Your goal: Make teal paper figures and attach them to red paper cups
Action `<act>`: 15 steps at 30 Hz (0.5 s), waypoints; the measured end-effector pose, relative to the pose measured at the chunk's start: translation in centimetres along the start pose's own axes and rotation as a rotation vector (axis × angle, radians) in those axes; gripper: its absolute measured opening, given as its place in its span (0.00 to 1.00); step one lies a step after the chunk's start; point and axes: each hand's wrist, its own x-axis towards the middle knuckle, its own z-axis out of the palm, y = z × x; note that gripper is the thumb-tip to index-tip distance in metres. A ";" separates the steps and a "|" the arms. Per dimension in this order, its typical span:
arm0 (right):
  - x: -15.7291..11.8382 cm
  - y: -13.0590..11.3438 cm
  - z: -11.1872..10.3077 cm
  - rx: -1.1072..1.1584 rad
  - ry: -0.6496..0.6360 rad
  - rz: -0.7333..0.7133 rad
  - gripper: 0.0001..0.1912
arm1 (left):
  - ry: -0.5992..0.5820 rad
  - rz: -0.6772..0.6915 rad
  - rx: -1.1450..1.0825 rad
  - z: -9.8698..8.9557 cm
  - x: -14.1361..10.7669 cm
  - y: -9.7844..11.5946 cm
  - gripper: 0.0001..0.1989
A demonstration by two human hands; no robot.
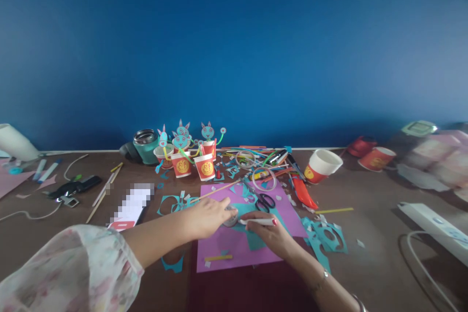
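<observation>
My left hand point(214, 217) reaches in from the left and holds a small round greyish thing point(231, 219) down with its fingertips. That round thing, perhaps a roll of tape, lies on a piece of teal paper point(255, 240). In my right hand point(266, 232) is a white marker point(262, 222) with a red end, gripped like a pen, its tip close to the round thing's edge. Beneath both hands is a purple sheet point(215, 246). Black-handled scissors point(264, 202) lie just beyond my right hand. A yellow strip point(218, 258) rests near the sheet's front edge.
Paper cups with teal animal faces point(182, 165) stand at the back, beside a teal flask point(145, 145). Teal scraps point(327, 239) flank the sheet. A phone point(132, 207) lies left; a white cup point(322, 165) and a power strip point(435, 226) are right.
</observation>
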 end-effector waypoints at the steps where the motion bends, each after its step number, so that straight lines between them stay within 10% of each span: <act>1: 0.0 -0.1 0.0 0.015 0.009 0.004 0.14 | 0.000 -0.009 -0.006 0.1 -0.1 0.0 0.30; 15: 0.2 0.2 -0.4 0.092 0.090 0.058 0.14 | 0.226 -0.231 -0.390 3.9 0.3 1.6 0.16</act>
